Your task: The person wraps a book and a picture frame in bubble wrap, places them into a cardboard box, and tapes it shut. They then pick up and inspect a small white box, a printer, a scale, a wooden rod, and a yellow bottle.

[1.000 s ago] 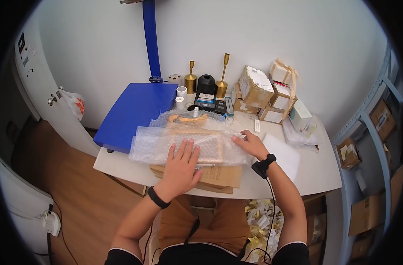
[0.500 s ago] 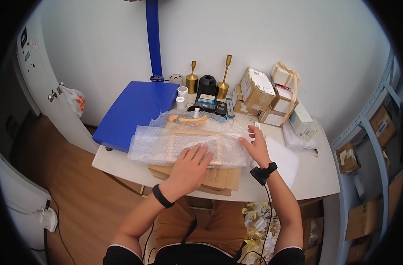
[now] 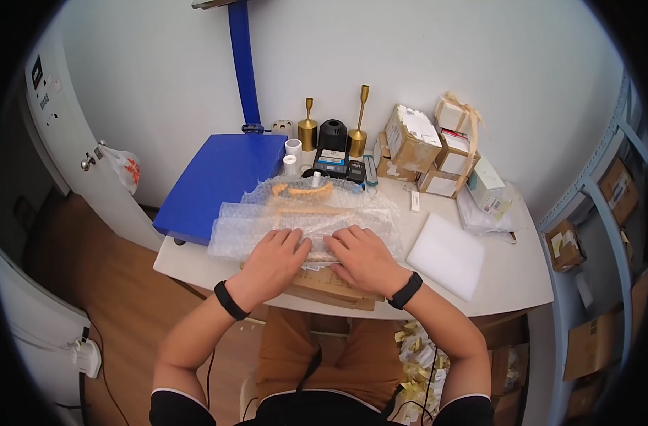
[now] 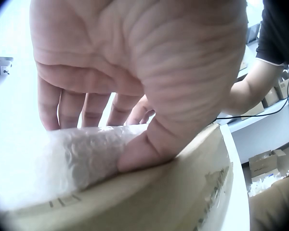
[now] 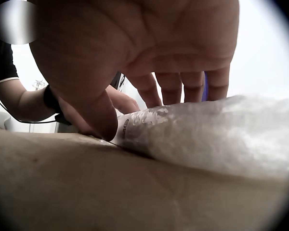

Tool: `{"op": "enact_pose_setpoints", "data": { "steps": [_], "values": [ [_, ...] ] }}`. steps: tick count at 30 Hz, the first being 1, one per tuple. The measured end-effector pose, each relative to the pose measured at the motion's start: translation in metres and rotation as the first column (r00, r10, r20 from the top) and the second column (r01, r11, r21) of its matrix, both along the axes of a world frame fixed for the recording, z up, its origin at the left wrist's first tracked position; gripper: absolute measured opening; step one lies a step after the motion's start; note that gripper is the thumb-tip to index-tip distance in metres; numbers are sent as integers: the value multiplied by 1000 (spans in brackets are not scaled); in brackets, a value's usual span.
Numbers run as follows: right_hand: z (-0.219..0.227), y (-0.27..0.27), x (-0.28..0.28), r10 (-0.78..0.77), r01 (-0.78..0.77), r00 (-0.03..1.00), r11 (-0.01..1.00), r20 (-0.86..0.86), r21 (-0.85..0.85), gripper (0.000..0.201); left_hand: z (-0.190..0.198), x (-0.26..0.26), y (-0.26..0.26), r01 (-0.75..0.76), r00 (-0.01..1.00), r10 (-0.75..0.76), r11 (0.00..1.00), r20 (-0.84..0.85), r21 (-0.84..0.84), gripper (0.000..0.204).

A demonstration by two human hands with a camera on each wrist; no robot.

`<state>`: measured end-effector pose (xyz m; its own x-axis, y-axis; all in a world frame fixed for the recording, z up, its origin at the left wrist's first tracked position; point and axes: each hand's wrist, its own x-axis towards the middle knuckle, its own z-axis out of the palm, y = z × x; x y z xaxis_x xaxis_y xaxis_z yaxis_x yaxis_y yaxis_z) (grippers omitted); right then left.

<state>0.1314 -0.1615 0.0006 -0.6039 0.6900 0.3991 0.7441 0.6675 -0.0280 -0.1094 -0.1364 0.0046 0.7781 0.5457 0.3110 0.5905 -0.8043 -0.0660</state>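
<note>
A flat bundle in clear bubble wrap [image 3: 235, 231], with orange-brown parts showing through, lies over a brown cardboard piece [image 3: 331, 292] at the table's near side. My left hand [image 3: 273, 264] holds the bundle's near edge, fingers over the top and thumb low against the front side, as the left wrist view shows on the bubble wrap [image 4: 91, 151]. Close beside it, my right hand [image 3: 363, 261] grips the same edge. In the right wrist view its thumb presses the wrap's [image 5: 197, 134] near side and its fingers lie over the top. The palms hide part of the edge.
A blue platform scale [image 3: 224, 181] stands to the left. Behind the bundle are two gold candle holders [image 3: 307, 135], a black device [image 3: 332, 135] and white rolls [image 3: 292, 148]. Small cartons [image 3: 412, 138] are stacked at back right; a white foam sheet [image 3: 446, 255] lies right.
My right hand has left the bundle's right side and come inward to its near edge beside the left hand. The left hand has shifted slightly left, its thumb now at the front.
</note>
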Motion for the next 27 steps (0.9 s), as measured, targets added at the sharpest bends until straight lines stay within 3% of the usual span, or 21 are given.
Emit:
{"op": "enact_pose_setpoints", "data": {
  "steps": [3, 10, 13, 15, 16, 18, 22, 24, 27],
  "values": [
    [-2, 2, -2, 8, -9, 999, 999, 47, 42, 42, -9, -4, -5, 8, 994, -15, 998, 109, 60, 47],
    [2, 6, -3, 29, -29, 999, 999, 24, 16, 41, -22, -8, -10, -20, 987, 5, 996, 159, 92, 40],
    [5, 8, -7, -14, 17, 999, 998, 52, -60, 53, -13, -11, -18, -17, 977, 13, 1000, 211, 17, 50],
    [5, 11, -7, -21, 22, 1000, 997, 12, -74, 76, -11, -13, -19, 1, 982, -3, 1000, 190, 14, 69],
    [6, 13, -8, -20, 21, 1000, 997, 13, -76, 76, -12, -14, -18, 0, 981, -3, 1000, 192, 12, 69],
    [9, 19, -9, 9, -8, 1000, 1000, 29, -30, 95, -16, -15, -15, -2, 985, -1, 1000, 173, 20, 76],
    [-2, 39, -8, 13, -13, 997, 1000, 79, -3, 102, -17, -14, -14, -8, 984, 7, 1000, 178, 7, 77],
    [-5, 45, -8, -11, 18, 998, 993, 58, -116, 106, -20, -15, -14, -22, 981, 21, 1000, 190, 1, 78],
    [-7, 47, -9, -25, 33, 997, 994, 75, -106, 108, -26, -15, -16, -36, 977, 33, 999, 210, 12, 77]
  ]
}}
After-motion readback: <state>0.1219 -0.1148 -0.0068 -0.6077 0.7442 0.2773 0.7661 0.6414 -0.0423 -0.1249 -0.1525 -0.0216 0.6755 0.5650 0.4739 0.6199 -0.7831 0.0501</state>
